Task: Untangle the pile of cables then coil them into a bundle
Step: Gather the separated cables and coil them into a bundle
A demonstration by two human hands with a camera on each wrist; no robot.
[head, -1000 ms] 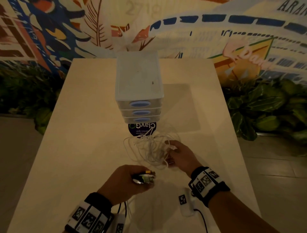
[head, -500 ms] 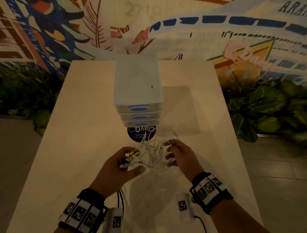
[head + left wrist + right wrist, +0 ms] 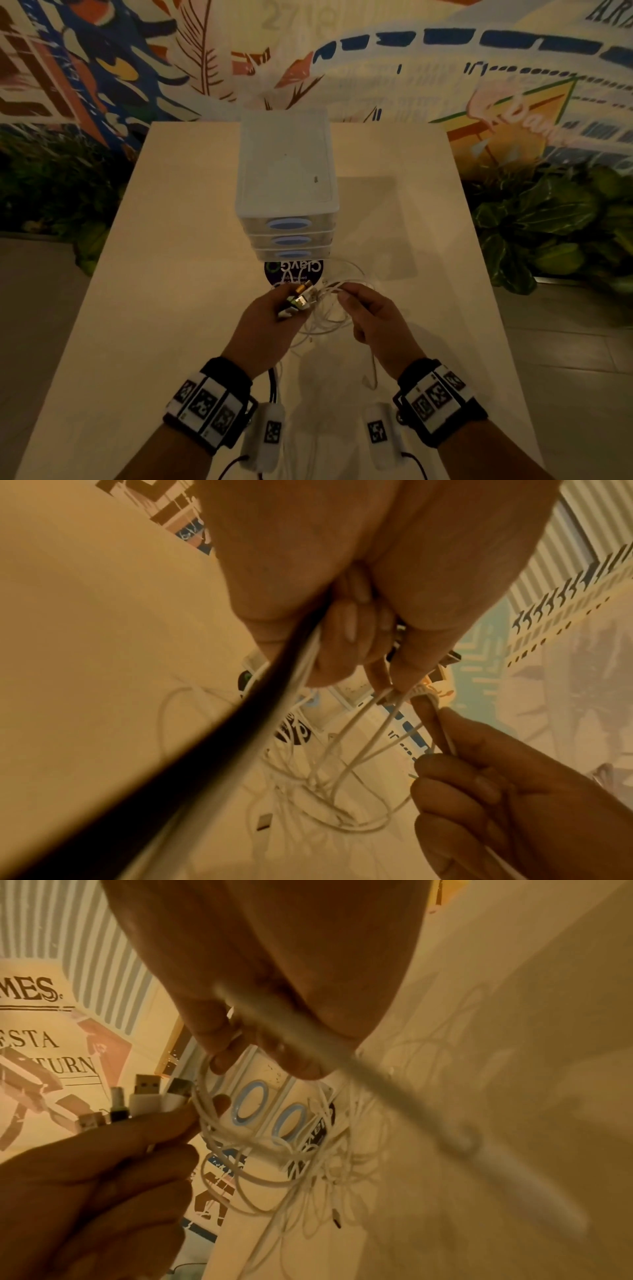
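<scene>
Gripping a fan of plug ends [image 3: 143,1099], the left hand [image 3: 263,329] lifts the white cables [image 3: 325,315] above the tabletop [image 3: 164,274]; the right hand [image 3: 376,325] pinches seemingly one strand.

Café or lobby: painted mural wall [image 3: 445,68], planters [image 3: 548,226], table [image 3: 171,274].

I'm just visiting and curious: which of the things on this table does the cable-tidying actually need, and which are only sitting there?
In use:
- tangle of thin white cables
- bunch of plug ends, in the left hand
- white cable loop, in the right hand

Lying about:
- white plastic three-drawer box
- dark round sticker
- beige table
</scene>
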